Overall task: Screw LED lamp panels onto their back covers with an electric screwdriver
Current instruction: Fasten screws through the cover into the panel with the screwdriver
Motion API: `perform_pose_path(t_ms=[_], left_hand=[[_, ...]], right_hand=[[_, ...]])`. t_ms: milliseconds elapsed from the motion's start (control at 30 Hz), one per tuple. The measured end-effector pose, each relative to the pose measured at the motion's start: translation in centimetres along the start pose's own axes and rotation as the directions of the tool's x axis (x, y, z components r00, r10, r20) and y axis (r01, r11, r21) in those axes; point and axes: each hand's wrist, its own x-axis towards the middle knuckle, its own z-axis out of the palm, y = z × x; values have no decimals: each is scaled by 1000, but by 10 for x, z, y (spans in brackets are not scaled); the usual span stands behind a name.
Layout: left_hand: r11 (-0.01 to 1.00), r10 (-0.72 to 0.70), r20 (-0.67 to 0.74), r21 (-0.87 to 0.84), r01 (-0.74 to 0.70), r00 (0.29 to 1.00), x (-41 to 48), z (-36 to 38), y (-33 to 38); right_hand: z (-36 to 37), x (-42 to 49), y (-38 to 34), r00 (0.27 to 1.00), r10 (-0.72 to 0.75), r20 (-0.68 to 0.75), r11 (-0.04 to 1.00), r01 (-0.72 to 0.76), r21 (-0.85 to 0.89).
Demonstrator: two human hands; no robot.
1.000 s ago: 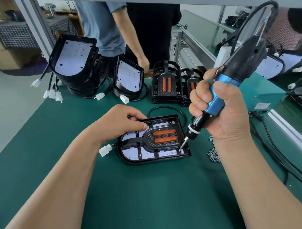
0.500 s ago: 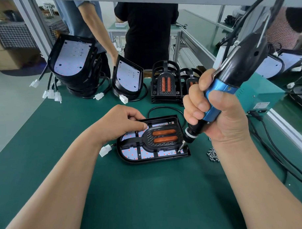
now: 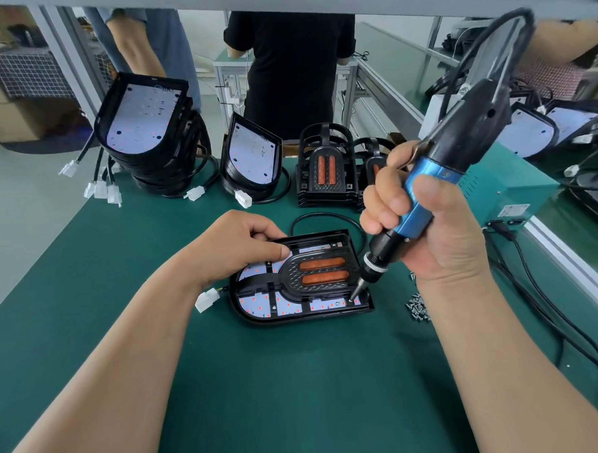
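Observation:
A black lamp back cover (image 3: 304, 316) lies flat on the green mat, holding a white LED panel and a black frame with two orange bars. My left hand (image 3: 237, 243) rests on its far left side, thumb pressing the panel. My right hand (image 3: 423, 228) grips the blue and black electric screwdriver (image 3: 422, 201). The bit tip touches a screw at the cover's near right corner. A small heap of loose screws (image 3: 417, 307) lies just right of the cover.
Stacks of covers with panels (image 3: 145, 136) and black frames (image 3: 326, 171) stand at the mat's far side. A teal power box (image 3: 503, 188) and cables (image 3: 548, 312) lie to the right. Two people stand behind the bench.
The screwdriver tip has dropped onto the screw at the cover's near right corner, and my right hand moved slightly left and down. My left hand stayed in place.

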Motion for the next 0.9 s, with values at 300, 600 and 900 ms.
perform_pose_path(t_ms=[300, 600, 900], left_hand=[[1000, -13, 16, -1, 13, 1000, 0, -2, -1], [999, -27, 20, -41, 27, 999, 3, -2, -6], [999, -1, 35, -47, 2, 999, 8, -2, -13]], right_hand=[[-9, -4, -13, 956, -87, -282, 996, 86, -14], [-53, -9, -43, 830, 44, -556, 994, -94, -61], [-90, -36, -77, 668, 53, -742, 958, -244, -151]])
